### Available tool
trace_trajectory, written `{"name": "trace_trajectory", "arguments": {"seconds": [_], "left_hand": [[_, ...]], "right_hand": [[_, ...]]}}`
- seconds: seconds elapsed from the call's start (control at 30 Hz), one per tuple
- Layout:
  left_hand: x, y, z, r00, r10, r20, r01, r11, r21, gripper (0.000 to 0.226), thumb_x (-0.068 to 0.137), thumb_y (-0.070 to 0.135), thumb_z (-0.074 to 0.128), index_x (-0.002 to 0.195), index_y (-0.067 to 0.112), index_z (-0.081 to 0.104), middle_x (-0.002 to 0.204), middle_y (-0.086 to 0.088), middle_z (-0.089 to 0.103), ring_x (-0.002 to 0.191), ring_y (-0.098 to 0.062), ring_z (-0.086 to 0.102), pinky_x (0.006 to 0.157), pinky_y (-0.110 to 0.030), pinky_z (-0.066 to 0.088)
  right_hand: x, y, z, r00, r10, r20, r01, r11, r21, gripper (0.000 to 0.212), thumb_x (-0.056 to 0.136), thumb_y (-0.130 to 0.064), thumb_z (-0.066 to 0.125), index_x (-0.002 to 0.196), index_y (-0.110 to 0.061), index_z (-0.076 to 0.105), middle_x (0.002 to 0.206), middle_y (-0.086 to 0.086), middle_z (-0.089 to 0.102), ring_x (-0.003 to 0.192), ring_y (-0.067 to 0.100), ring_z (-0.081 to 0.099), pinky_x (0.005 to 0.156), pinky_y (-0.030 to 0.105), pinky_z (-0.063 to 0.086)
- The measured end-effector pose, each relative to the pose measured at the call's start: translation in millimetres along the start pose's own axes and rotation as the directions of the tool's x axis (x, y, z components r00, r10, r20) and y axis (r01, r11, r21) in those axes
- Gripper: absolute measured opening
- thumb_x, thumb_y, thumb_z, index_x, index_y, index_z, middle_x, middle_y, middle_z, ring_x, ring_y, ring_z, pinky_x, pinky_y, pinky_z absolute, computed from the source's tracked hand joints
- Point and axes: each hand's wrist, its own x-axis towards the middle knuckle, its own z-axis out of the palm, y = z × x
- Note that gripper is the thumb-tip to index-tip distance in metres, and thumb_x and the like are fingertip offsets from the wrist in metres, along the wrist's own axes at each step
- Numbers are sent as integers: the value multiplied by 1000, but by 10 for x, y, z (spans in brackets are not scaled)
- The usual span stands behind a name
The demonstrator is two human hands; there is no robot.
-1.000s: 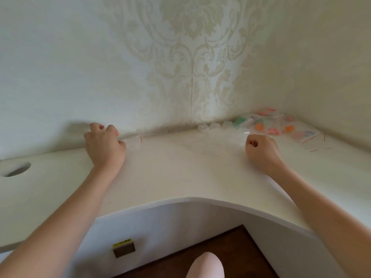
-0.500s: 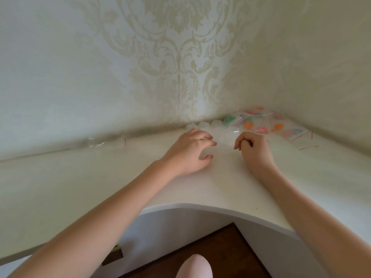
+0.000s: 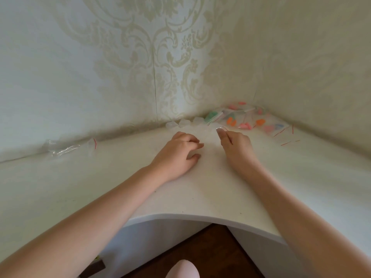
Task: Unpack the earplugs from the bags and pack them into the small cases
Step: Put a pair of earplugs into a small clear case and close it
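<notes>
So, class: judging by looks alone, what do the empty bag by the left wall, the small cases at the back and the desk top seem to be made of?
Empty bag: thin clear plastic film, probably; glossy crinkles, a red strip at one end.
Small cases: likely translucent hard plastic; frosted, blocky shapes.
Desk top: smooth matt white surface, perhaps painted or laminated board; its core cannot be seen.

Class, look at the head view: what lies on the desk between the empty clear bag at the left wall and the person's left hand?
Nothing: in the head view, bare white desk runs from the empty bag to the left hand.
</notes>
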Motion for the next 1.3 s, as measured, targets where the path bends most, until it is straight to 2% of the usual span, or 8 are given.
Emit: {"name": "trace_trajectory", "arguments": {"seconds": [0.1, 0.23, 0.3, 0.43, 0.6, 0.7, 0.9, 1.3], "left_hand": [[2, -9, -15, 998, -42, -51, 42, 999, 0, 29, 88, 16, 61, 116, 10, 67, 119, -4, 61, 121, -21, 43, 102, -25, 32], [3, 1, -21, 997, -62, -54, 62, 998, -3, 23, 86, 13, 61, 106, 10, 71, 113, -3, 63, 117, -21, 46, 100, -27, 35], [-1, 4, -21, 997, -62, -52, 62, 998, -6, 20, 86, 12, 61, 103, 11, 73, 110, -2, 64, 115, -21, 47, 99, -26, 35], [-6, 12, -17, 997, -66, -52, 66, 998, -7, 18, 87, 14, 61, 99, 10, 73, 109, -3, 64, 113, -20, 48, 97, -27, 37], [-8, 3, -14, 993, -88, -83, 90, 996, 13, 17, 89, 18, 61, 92, 8, 75, 103, -3, 67, 107, -21, 51, 92, -30, 40], [8, 67, -74, 952, -159, -260, 124, 982, -146, 17, 90, 20, 60, 88, 8, 72, 91, -2, 70, 92, -20, 61, 81, -25, 43], [49, 149, -215, 905, -416, 86, 299, 481, -824, 20, 94, 22, 56, 98, 10, 71, 90, -6, 73, 88, -14, 69, 76, -24, 56], [94, 165, -314, 867, -322, 379, 413, 40, -910, 24, 89, 26, 56, 98, 7, 67, 97, -12, 72, 89, -16, 70, 75, -22, 56]], "right_hand": [[-6, 10, -18, 1000, -10, 17, 10, 999, 41, 18, 101, -15, 39, 89, -13, 52, 67, -8, 47, 59, 9, 42, 52, 16, 31], [-55, -30, -14, 996, -42, 75, 40, 999, 34, 27, 92, 2, 30, 99, -17, 49, 70, -7, 44, 62, 0, 41, 53, 17, 30], [-84, -61, -7, 998, -59, 12, 59, 998, -16, 14, 98, -13, 34, 95, -15, 48, 73, -3, 48, 65, 17, 44, 54, 28, 31], [-136, -171, 37, 992, 82, 91, -45, 935, -353, 47, 89, -58, 47, 106, -14, 49, 95, 7, 58, 89, 30, 56, 69, 34, 38], [-130, -207, 93, 991, 93, 95, -40, 891, -453, 47, 85, -55, 54, 114, -18, 53, 110, 6, 62, 104, 30, 58, 73, 32, 39], [-151, -219, 52, 1000, 20, -3, -20, 969, -245, 39, 83, -50, 59, 111, -24, 57, 76, -2, 59, 76, 21, 60, 59, 28, 35], [-172, -190, 109, 976, -217, -8, 217, 976, -2, 30, 81, -35, 65, 110, -25, 66, 44, -4, 31, 44, 15, 32, 51, 30, 32], [-141, -191, 68, 937, -345, -53, 347, 938, 22, 43, 87, -32, 66, 129, -30, 57, 53, -8, 32, 52, 8, 37, 58, 36, 41]]}}
